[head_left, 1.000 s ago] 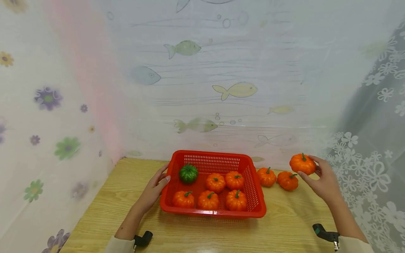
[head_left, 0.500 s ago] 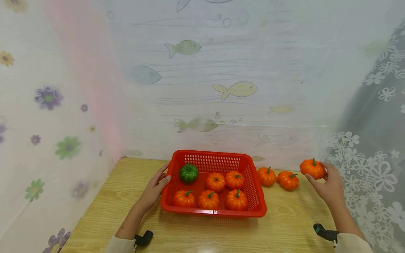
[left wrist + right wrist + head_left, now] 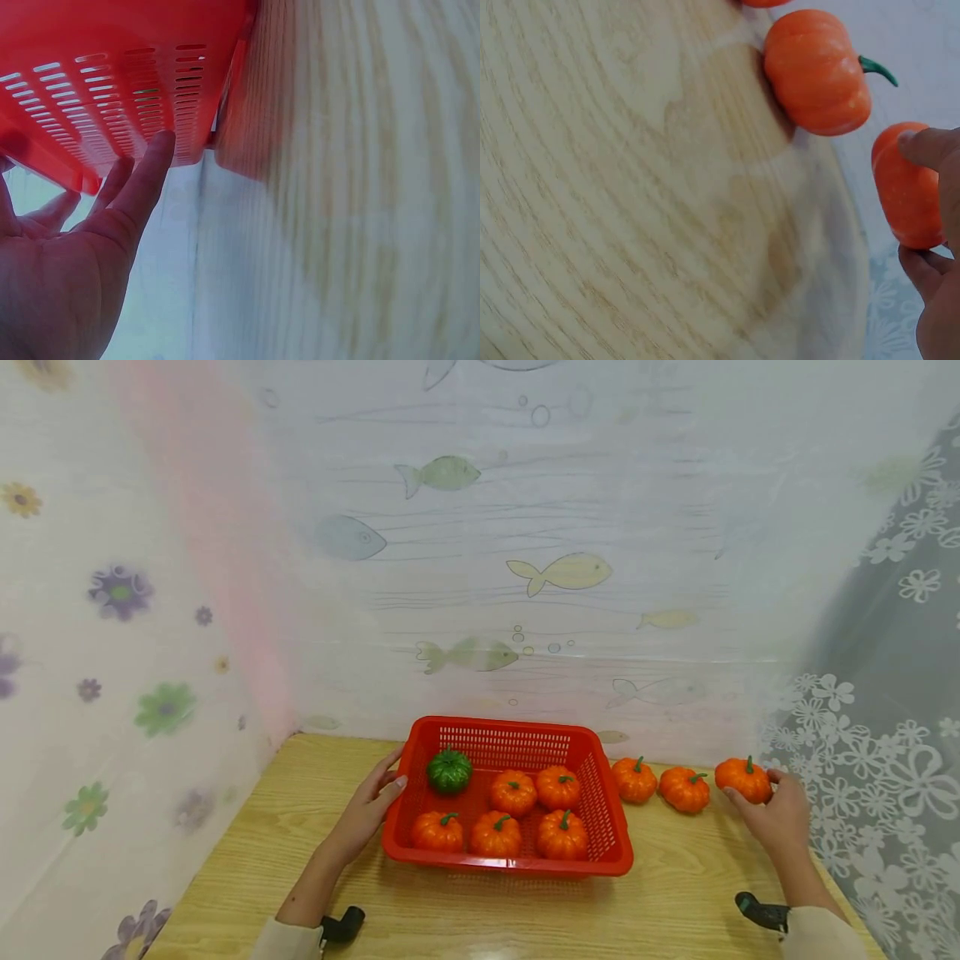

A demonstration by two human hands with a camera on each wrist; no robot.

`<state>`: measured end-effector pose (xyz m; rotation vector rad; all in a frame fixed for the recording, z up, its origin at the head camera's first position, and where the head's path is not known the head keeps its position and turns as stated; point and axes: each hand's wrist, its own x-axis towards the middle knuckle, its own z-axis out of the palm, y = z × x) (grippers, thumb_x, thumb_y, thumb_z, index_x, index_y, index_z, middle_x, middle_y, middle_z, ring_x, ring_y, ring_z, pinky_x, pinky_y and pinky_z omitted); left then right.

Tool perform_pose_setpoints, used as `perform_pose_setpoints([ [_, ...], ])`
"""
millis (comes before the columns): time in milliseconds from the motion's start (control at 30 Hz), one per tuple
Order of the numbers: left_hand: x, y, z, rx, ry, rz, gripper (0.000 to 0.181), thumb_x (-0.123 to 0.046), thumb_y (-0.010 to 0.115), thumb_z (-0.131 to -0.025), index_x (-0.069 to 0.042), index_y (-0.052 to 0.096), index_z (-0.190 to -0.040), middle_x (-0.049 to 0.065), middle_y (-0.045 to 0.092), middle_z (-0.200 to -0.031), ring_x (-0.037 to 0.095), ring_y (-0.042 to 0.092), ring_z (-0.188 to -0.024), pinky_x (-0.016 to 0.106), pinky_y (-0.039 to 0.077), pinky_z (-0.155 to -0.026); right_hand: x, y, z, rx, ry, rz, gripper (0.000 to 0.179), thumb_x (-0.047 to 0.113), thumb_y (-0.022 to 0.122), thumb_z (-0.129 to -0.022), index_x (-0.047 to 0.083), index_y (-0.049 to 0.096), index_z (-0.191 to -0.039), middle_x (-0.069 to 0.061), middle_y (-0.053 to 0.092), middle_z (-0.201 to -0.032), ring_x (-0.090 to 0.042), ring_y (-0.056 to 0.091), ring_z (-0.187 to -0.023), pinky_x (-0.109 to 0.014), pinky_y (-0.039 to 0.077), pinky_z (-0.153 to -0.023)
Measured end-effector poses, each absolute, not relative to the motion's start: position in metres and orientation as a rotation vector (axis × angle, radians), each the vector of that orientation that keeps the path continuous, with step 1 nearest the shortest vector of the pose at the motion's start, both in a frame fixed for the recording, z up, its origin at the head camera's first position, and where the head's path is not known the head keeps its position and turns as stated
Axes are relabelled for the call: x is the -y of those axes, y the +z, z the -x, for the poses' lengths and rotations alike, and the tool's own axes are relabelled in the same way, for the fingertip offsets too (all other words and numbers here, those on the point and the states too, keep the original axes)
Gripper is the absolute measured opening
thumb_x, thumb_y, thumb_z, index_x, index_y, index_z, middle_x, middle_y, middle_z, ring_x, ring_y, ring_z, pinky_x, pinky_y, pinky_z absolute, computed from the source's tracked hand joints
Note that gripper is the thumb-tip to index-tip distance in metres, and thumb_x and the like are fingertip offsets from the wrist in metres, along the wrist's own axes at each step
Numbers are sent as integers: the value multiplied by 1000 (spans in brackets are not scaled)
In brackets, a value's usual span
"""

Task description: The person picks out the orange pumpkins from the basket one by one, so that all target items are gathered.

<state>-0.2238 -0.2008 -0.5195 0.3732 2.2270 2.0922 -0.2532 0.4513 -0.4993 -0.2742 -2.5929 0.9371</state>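
My left hand holds the left side of a red plastic basket, thumb over the rim; in the left wrist view its fingers lie along the slotted outer wall. Inside the basket are one green toy pumpkin and several orange ones. At the right, my right hand grips an orange toy pumpkin by its sides, green stem up, low at the table's far right. The right wrist view shows this pumpkin between thumb and fingers, part of it hidden by the hand.
Two more orange pumpkins stand between the basket and the held one, in a row along the back. The wooden table meets a fish-patterned curtain behind, and a flowered curtain hangs at the right edge.
My right hand has moved right and then down, bringing the pumpkin from above the row to its right end. The left hand and basket stay in place.
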Motion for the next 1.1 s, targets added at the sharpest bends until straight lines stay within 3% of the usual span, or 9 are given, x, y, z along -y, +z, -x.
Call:
perform_pose_setpoints([
  [200, 200, -519, 224, -2225, 2089, -360, 60, -33, 52, -114, -30, 28, -169, 23, 42, -161, 49, 52, -139, 49, 60, -98, -453, -507, 252, 2634, 996, 329, 88, 34, 71, -100, -23, 28, -152, -48, 33, -147, -63, 40, -129, -74, 43, -103],
  [433, 200, -520, 225, -2224, 2084, -359, 60, -34, 52, -114, -31, 28, -169, 22, 42, -162, 49, 51, -140, 48, 60, -99, -457, -517, 252, 2665, 981, 375, 84, 32, 70, -102, -24, 29, -150, -48, 33, -146, -63, 36, -132, -73, 37, -108],
  [933, 200, -517, 222, -2246, 2079, -335, 61, -33, 53, -113, -28, 29, -169, 21, 43, -162, 45, 53, -139, 48, 60, -98, -456, -518, 254, 2737, 963, 390, 86, 30, 68, -103, -25, 24, -151, -50, 29, -148, -64, 33, -135, -73, 33, -114],
  [1100, 200, -516, 222, -2239, 2077, -294, 60, -35, 55, -112, -34, 31, -167, 16, 44, -162, 42, 54, -140, 47, 59, -99, -457, -511, 250, 2758, 925, 319, 89, 34, 66, -104, -25, 21, -153, -52, 28, -147, -67, 34, -133, -76, 35, -108],
])
